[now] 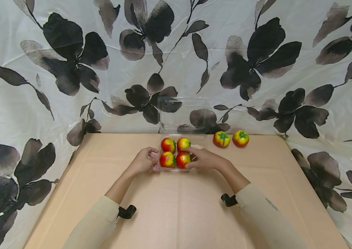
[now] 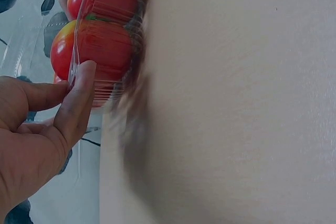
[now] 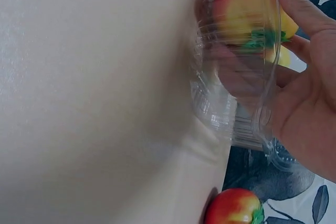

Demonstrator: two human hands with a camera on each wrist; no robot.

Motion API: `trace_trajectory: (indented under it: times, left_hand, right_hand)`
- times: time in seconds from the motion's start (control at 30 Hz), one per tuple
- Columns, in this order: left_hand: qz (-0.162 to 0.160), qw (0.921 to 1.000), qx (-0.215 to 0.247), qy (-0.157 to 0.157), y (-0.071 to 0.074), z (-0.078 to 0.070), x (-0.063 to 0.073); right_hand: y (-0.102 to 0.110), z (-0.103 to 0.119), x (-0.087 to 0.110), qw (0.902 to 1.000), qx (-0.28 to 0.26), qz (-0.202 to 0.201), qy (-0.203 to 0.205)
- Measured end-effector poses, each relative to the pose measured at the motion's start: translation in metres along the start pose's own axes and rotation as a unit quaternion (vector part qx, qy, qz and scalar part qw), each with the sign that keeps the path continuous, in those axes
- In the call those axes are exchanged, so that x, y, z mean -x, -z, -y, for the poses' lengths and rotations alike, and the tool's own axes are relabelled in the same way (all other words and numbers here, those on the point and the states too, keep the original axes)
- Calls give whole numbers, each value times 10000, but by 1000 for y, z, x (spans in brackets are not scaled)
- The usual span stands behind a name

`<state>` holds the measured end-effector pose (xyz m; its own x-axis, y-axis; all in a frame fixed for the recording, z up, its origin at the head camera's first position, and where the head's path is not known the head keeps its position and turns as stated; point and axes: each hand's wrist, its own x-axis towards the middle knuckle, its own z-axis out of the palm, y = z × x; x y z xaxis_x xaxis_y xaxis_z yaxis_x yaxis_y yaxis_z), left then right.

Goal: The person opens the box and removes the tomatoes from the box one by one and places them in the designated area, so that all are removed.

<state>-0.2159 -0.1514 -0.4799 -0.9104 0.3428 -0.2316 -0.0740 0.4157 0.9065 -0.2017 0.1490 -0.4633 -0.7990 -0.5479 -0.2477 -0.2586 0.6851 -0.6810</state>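
Observation:
A clear plastic clamshell box stands at the table's far side, its lid raised upright behind it. Inside its left part sit two back tomatoes and two front ones, red and yellow with green tops. My left hand pinches the box's rim between thumb and fingers; the left wrist view shows the rim in that pinch. Reaching into the box's right part, my right hand has thumb and fingers curled round the front right tomato. In the right wrist view the thumb lies against this tomato.
Two more tomatoes sit on the table to the right of the box, near the back edge. The table has a light tan top. A white cloth with dark flowers hangs behind it.

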Motion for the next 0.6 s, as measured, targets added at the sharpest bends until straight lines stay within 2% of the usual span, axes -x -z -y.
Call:
trace_trajectory:
  times: [0.27, 0.6]
  left_hand:
    - [0, 10000, -49, 15, 0, 0, 0]
    - [32, 9999, 139, -80, 0, 1, 0]
  right_hand:
    - [-2, 4, -5, 9998, 115, 138, -66]
    - [-5, 3, -9, 9998, 72, 142, -100]
